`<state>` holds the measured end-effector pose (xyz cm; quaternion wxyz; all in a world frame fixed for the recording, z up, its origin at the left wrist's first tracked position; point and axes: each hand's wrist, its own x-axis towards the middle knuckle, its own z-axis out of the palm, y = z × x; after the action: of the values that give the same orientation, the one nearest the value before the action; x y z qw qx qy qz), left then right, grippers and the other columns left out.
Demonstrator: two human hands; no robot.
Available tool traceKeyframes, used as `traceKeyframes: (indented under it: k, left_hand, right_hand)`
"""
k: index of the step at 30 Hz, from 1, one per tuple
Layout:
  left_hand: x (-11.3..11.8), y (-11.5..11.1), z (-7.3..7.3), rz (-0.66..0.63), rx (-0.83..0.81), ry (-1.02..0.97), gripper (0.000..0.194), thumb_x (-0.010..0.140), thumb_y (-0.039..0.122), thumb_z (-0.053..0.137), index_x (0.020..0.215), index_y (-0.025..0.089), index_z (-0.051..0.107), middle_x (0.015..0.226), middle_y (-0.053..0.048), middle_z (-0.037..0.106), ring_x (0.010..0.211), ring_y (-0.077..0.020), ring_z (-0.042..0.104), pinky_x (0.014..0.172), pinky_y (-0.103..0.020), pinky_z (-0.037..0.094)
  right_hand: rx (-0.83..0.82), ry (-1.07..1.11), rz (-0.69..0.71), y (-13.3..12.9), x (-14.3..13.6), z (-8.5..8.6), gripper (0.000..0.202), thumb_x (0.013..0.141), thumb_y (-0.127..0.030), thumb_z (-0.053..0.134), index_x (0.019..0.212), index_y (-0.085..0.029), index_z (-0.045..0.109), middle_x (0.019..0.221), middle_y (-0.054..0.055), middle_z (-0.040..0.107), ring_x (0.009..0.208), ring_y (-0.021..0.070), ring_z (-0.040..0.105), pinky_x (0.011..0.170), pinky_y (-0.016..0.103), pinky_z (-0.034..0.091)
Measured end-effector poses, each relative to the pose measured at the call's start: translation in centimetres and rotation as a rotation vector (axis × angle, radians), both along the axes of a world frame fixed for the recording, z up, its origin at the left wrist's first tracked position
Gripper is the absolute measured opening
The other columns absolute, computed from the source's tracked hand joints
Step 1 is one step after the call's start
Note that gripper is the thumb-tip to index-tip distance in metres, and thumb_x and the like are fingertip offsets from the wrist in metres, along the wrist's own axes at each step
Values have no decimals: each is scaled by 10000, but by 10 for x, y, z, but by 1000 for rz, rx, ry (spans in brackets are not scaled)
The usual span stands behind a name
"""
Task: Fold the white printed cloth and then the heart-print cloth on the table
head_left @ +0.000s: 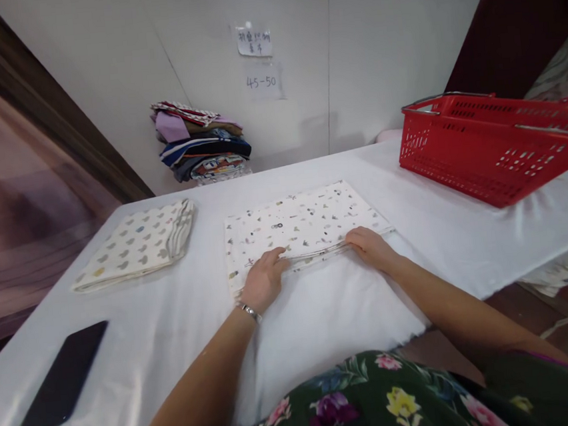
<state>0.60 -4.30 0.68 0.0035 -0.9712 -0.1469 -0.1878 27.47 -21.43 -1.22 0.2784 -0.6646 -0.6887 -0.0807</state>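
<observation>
A white cloth with small printed motifs (305,221) lies folded in layers on the white-covered table in front of me. My left hand (264,280) grips the cloth's near edge on the left side, thumb and fingers pressed together at the layers; a silver bracelet is on that wrist. At the same edge, farther right, my right hand (369,246) pinches the layers near the corner. To the left rests a second folded cloth (133,244), cream with grey shapes and one yellow one.
A dark flat tablet-like object (62,382) lies at the table's left front. On the right stands a red plastic basket (489,150). Stacked folded fabrics (202,144) sit beyond the far edge, against the wall. Two paper signs (264,82) hang above.
</observation>
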Motion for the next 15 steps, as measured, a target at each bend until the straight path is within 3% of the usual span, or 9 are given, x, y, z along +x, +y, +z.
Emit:
traceKeyframes:
  k: [10, 15]
  left_hand:
    - [0, -11, 11, -15, -49, 43, 177, 835, 200, 485, 891, 204, 653, 1223, -83, 545, 1098, -248, 494, 865, -414, 453]
    - [1, -9, 7, -12, -74, 39, 256, 898, 232, 398, 847, 200, 647, 1194, -72, 560, 1085, -221, 501, 869, -389, 445]
  right_hand:
    - [15, -87, 40, -1, -2, 0, 236, 876, -156, 434, 927, -219, 656, 976, 85, 614, 905, 207, 521, 765, 365, 431]
    - [20, -88, 39, -2, -4, 4, 208, 898, -248, 456, 916, -208, 660, 972, 92, 612, 900, 205, 522, 766, 364, 431]
